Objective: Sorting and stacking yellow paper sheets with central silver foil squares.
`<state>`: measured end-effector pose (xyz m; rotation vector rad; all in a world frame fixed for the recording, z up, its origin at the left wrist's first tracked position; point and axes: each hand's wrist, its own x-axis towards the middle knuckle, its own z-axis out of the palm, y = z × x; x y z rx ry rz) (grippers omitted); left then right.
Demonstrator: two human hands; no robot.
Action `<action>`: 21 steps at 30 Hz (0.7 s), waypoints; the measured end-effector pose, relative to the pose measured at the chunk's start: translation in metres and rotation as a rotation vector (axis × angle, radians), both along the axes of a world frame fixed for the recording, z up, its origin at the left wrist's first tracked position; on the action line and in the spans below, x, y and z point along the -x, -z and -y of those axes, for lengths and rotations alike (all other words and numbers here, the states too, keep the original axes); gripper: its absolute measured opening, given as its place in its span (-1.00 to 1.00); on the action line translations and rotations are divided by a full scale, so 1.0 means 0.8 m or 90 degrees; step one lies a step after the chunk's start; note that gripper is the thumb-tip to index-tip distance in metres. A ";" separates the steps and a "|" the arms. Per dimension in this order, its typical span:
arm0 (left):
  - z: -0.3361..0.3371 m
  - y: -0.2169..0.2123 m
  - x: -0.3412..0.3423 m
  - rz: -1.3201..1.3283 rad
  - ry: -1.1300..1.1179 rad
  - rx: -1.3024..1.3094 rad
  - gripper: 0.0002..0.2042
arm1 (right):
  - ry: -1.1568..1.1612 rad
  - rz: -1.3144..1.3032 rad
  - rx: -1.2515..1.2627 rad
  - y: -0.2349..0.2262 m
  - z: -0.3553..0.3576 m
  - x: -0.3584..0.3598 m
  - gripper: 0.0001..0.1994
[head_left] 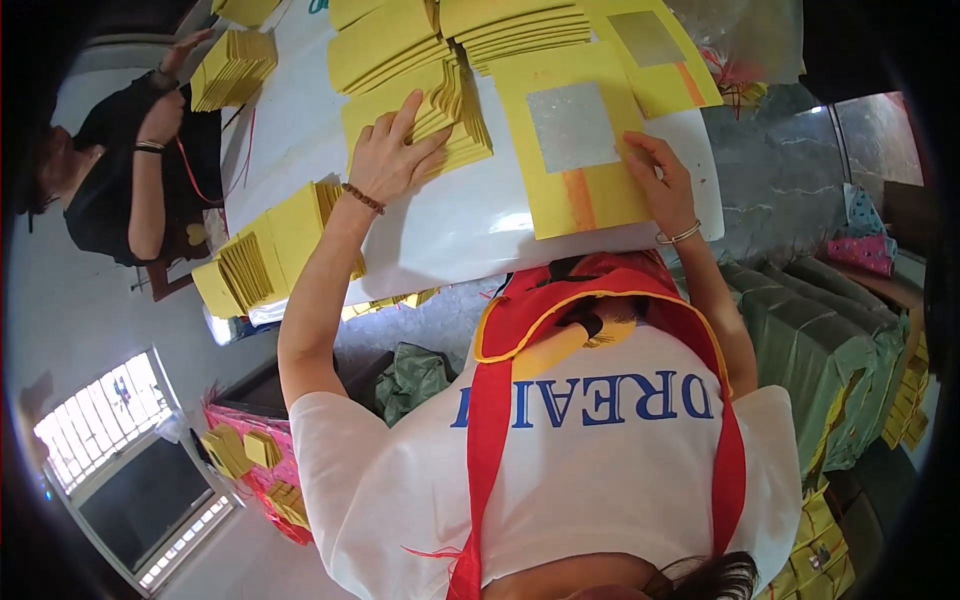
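Note:
My left hand (390, 155) lies with fingers spread on a fanned stack of folded yellow paper (375, 118) on the white table (440, 240). Right of it, flat on the table, is a large yellow paper sheet (515, 130) with a silver square (575, 125) and an orange smear below the square. At the right edge of that sheet rests my right hand (660, 180), fingers slightly curled and apart, touching the paper. Another yellow sheet with a silver square (645, 40) lies beyond, partly overlapped.
More folded yellow stacks (520, 35) stand along the far side, and others (285, 235) at the left. A person (135, 165) in black sits at the left with raised hands, near a red string (195, 175). Green wrapped bundles (810, 330) stand at the right.

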<state>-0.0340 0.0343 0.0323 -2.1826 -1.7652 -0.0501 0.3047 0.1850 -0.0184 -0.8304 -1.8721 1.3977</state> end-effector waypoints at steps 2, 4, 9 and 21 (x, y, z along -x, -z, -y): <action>0.000 0.002 -0.005 0.026 -0.001 -0.029 -0.67 | 0.006 0.006 0.002 0.000 0.001 0.001 -0.72; 0.003 0.007 0.000 0.021 -0.009 -0.047 -0.62 | 0.009 0.012 0.002 0.000 0.001 0.001 -0.73; 0.001 0.011 0.009 0.022 0.014 -0.052 -0.62 | 0.010 0.007 0.039 0.001 0.005 0.001 -0.73; 0.007 0.025 -0.003 -0.076 0.026 -0.085 -0.58 | 0.014 0.009 -0.002 0.000 0.005 0.003 -0.73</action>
